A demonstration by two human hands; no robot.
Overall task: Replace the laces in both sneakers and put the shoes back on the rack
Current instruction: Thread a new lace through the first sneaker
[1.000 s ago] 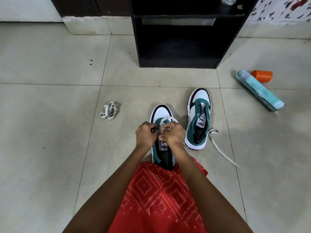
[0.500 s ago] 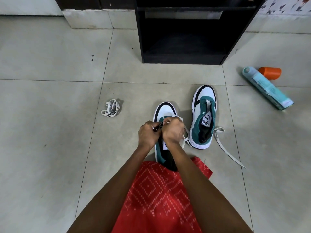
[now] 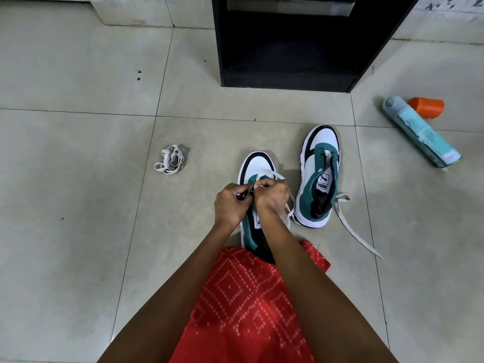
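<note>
We see both hands close together, knuckles nearly touching, over the near sneaker (image 3: pixel 258 165), which lies toe-away on the floor (image 3: pixel 78 179) just ahead of the red garment (image 3: pixel 248 297). The left hand (image 3: pixel 230 203) has its fingers curled and seems to pinch the dark lacing edge of that shoe, though what sits between its fingertips is too small to be sure of. The right hand (image 3: pixel 272 197) pinches the white lace (image 3: pixel 272 176), which crosses the lowest eyelets at the toe. Compared with a second ago the hands have hardly shifted, but more of the lace is now drawn out. One strand trails down past the right wrist into the gap between the two shoes, where before it sat as a small loop over the toe. We judge that one crossing has just been pulled through and that the higher eyelets are not yet laced. The second sneaker (image 3: pixel 318 163) stands just beside it on the right with empty eyelets, and a loose lace (image 3: pixel 353 231) runs from under its side across the tile. A bundled lace (image 3: pixel 169 159) lies well apart to the left. The black rack (image 3: pixel 285 48) stands at the far edge of the floor with its bottom shelf bare. A spray can (image 3: pixel 421 132) and an orange cap (image 3: pixel 427 107) lie toward the far right. Most of the task is still ahead.
</note>
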